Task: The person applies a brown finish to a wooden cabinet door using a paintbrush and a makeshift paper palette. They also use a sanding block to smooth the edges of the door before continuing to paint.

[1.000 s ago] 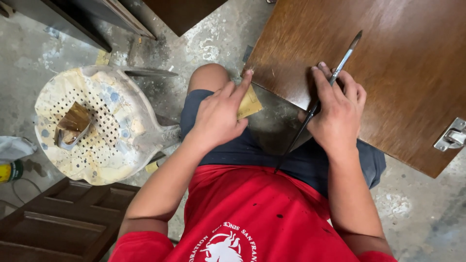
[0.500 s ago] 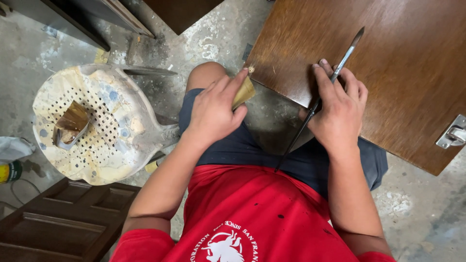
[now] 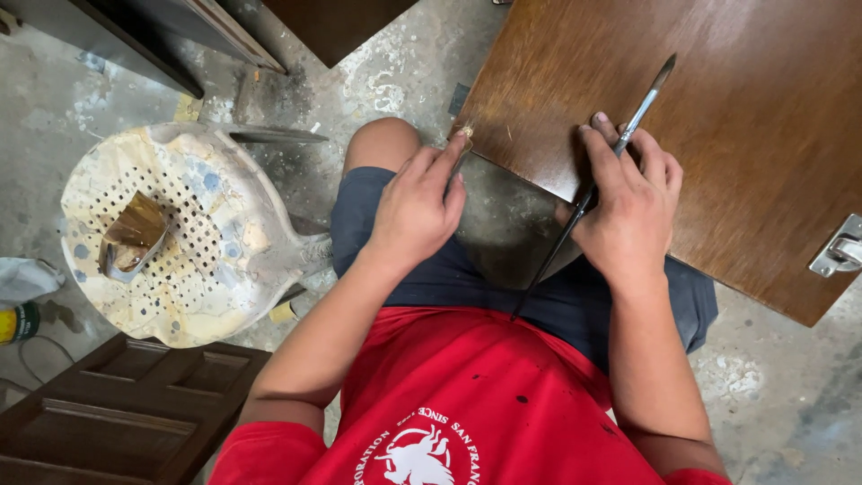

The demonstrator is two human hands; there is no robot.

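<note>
The panel [image 3: 718, 117] is glossy reddish brown with fine wood grain and a pale glare toward its upper right; its hinge [image 3: 840, 249] is silver. The brush [image 3: 600, 171] has a grey metal ferrule, dark bristles and a black handle. The shirt [image 3: 467, 404] is bright red, flecked with small black spots, with a white print. The shorts [image 3: 476, 269] are dark navy. The stool [image 3: 171, 233] is cream, stained with yellow, blue and brown blotches, and dotted with rows of small holes. The floor [image 3: 772, 395] is grey concrete with white splashes. The door [image 3: 108, 413] is dark brown.
</note>
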